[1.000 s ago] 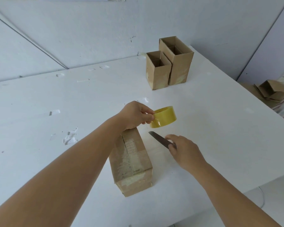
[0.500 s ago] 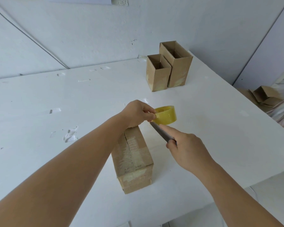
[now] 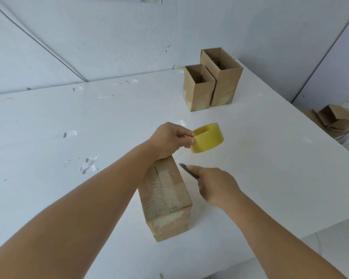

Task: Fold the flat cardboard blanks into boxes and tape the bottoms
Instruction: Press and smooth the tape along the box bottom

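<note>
White bench (image 3: pixel 69 158) carries a taped box (image 3: pixel 165 200). Left hand (image 3: pixel 169 141) pinches yellow tape roll (image 3: pixel 208 139); right hand (image 3: pixel 216 186) grips a knife (image 3: pixel 186 170).

No text, label, brand, number or sign can be read anywhere in the head view. The cardboard box (image 3: pixel 165 200) lying near the front edge of the table (image 3: pixel 48 137) shows only plain brown faces with strips of clear tape, and the yellow tape roll (image 3: pixel 208 140) carries no print that shows.
</note>
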`<state>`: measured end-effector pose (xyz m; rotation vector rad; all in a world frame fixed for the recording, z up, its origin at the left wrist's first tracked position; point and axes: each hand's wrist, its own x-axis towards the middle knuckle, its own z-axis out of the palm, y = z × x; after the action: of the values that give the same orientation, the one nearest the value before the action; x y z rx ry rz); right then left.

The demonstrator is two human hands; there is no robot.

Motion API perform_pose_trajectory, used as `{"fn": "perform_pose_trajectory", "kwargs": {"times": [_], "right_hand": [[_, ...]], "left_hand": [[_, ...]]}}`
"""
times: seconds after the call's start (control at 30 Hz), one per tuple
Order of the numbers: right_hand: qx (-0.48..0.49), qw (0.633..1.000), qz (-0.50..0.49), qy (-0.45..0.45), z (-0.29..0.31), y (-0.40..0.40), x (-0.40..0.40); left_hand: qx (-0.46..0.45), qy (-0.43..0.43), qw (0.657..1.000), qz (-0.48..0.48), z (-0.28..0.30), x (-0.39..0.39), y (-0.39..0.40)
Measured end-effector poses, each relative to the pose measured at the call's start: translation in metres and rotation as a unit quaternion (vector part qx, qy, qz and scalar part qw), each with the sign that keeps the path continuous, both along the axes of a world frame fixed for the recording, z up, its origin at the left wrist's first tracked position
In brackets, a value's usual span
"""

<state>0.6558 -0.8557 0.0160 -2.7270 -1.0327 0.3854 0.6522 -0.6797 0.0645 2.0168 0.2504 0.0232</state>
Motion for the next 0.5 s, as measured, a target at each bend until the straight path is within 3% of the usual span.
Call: {"fn": "perform_pose_trajectory", "kwargs": {"times": [0.2,0.3,0.4,0.5], "right_hand": [[-0.03,0.997,-0.024,0.06,-0.036,0.003,0.013],[0.003,0.999,-0.038,0.034,-0.043,-0.001,0.012],[0.183,0.973,-0.119,0.079,-0.031,0.005,0.007],[0.348,0.888,-0.177,0.242,-0.011,0.018,-0.007]], "left_hand": [[-0.021,0.013,1.0,0.007,0.002,0.001,0.001],[-0.033,0.022,0.999,0.009,0.003,0.0,0.002],[-0.051,0.025,0.998,0.011,0.005,0.0,0.003],[-0.055,0.032,0.998,0.018,0.006,0.0,0.002]]}}
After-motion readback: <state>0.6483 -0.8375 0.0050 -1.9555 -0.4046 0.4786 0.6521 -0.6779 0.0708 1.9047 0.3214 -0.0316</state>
